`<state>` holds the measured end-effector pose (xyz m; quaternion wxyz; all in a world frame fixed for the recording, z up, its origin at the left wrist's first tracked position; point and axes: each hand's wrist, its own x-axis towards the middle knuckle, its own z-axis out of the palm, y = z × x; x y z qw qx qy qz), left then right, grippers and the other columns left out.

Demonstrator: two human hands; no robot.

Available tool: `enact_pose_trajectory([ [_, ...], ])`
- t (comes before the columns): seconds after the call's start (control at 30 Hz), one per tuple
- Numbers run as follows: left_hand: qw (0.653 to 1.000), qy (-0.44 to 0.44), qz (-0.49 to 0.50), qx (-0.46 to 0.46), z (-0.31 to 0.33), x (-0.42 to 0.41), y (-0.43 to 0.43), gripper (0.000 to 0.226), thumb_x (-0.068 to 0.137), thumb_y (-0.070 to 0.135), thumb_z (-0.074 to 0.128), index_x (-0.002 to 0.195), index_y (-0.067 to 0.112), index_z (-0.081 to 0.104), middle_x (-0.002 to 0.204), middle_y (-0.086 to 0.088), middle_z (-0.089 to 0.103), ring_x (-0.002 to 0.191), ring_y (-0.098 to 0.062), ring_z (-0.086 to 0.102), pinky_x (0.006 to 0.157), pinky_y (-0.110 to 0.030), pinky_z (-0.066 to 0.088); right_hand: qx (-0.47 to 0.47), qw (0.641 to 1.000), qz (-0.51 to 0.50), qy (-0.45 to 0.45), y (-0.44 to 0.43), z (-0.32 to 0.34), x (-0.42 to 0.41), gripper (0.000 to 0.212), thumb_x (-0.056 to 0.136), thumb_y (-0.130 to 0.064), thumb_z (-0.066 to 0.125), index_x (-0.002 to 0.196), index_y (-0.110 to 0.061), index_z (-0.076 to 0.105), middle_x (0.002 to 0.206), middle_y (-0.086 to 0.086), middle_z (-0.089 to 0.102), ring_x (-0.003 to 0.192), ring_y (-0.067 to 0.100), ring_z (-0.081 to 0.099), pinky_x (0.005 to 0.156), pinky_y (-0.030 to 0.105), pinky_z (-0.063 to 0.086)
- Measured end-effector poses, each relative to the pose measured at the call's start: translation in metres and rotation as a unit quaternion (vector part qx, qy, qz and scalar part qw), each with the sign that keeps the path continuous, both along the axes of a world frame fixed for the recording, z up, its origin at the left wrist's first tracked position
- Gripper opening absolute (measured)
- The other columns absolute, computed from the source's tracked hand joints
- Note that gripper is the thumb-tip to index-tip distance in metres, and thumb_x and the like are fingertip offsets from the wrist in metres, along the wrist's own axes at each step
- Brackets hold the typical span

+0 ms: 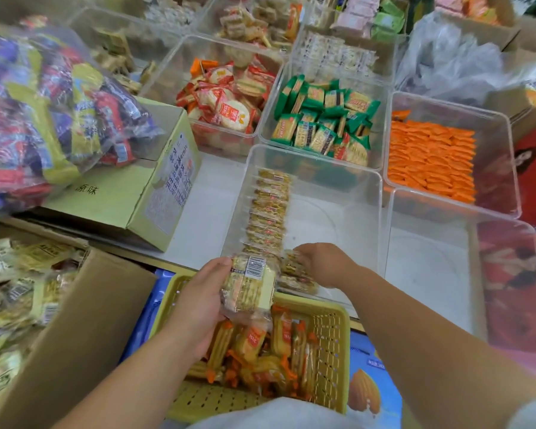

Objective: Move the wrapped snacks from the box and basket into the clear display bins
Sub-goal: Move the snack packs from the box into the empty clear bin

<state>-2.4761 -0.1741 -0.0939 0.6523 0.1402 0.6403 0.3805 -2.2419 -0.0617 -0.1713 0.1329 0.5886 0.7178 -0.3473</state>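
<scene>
We see a white counter [208,193], clear display bins [328,218] set on it in rows — a green carton [121,193] at left.

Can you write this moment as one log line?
left hand: grips snack stack | right hand: grips packs in clear bin | basket: holds orange snacks

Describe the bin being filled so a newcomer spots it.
Start at the yellow basket nearest the camera; the clear bin just behind it is the one. The right hand reaches into it, and it alone holds one long row of yellow cracker packets along its left side.
</scene>
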Motion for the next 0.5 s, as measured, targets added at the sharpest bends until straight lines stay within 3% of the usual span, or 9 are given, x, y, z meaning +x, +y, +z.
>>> enact_pose_trajectory([
  [0.1, 1.0, -0.015, 0.013, -0.006, 0.003, -0.001, 0.003, 0.029, 0.109, 0.031, 0.048, 0.123, 0.015, 0.068, 0.108, -0.012, 0.079, 0.099, -0.033, 0.076, 0.086, -0.062, 0.06, -0.017, 1.0, 0.023, -0.001, -0.001, -0.01, 0.001, 0.043, 0.11, -0.029, 0.038, 0.151, -0.022, 0.045, 0.148, 0.006, 0.055, 0.133, 0.027, 0.051, 0.101, 0.024, 0.036],
  [0.23, 0.999, -0.046, 0.025, -0.011, 0.004, -0.001, 0.004, 0.032, 0.109, 0.03, 0.047, 0.125, 0.012, 0.068, 0.114, -0.018, 0.076, 0.105, -0.041, 0.073, 0.091, -0.073, 0.052, -0.041, 0.999, 0.023, -0.001, -0.005, -0.008, 0.007, 0.047, 0.109, -0.043, 0.032, 0.155, -0.03, 0.039, 0.156, 0.003, 0.047, 0.142, 0.027, 0.042, 0.113, 0.035, 0.032],
  [0.3, 0.997, -0.066, 0.03, -0.01, 0.002, -0.002, 0.003, 0.031, 0.108, 0.024, 0.045, 0.122, 0.011, 0.07, 0.115, -0.019, 0.076, 0.101, -0.04, 0.074, 0.082, -0.065, 0.06, -0.036, 0.999, 0.009, 0.017, -0.008, 0.0, 0.01, 0.05, 0.107, -0.047, 0.036, 0.155, -0.031, 0.037, 0.156, 0.003, 0.047, 0.142, 0.026, 0.042, 0.116, 0.04, 0.034],
  [0.37, 0.995, -0.092, 0.039, -0.012, 0.0, -0.003, 0.003, 0.032, 0.105, 0.016, 0.042, 0.119, 0.009, 0.07, 0.112, -0.019, 0.077, 0.09, -0.036, 0.077, 0.063, -0.048, 0.064, -0.007, 0.999, -0.005, 0.045, -0.011, 0.011, 0.01, 0.053, 0.106, -0.045, 0.043, 0.156, -0.03, 0.035, 0.157, 0.003, 0.045, 0.141, 0.024, 0.043, 0.115, 0.043, 0.037],
  [0.5, 0.984, -0.166, 0.058, -0.009, 0.006, -0.006, 0.004, 0.033, 0.094, 0.012, 0.05, 0.121, -0.002, 0.063, 0.109, -0.026, 0.075, 0.075, -0.036, 0.076, 0.048, -0.033, 0.059, 0.102, 0.987, 0.025, 0.12, -0.036, 0.049, 0.007, 0.071, 0.097, -0.039, 0.059, 0.158, -0.042, 0.022, 0.162, -0.006, 0.034, 0.145, 0.016, 0.034, 0.114, 0.031, 0.032],
])
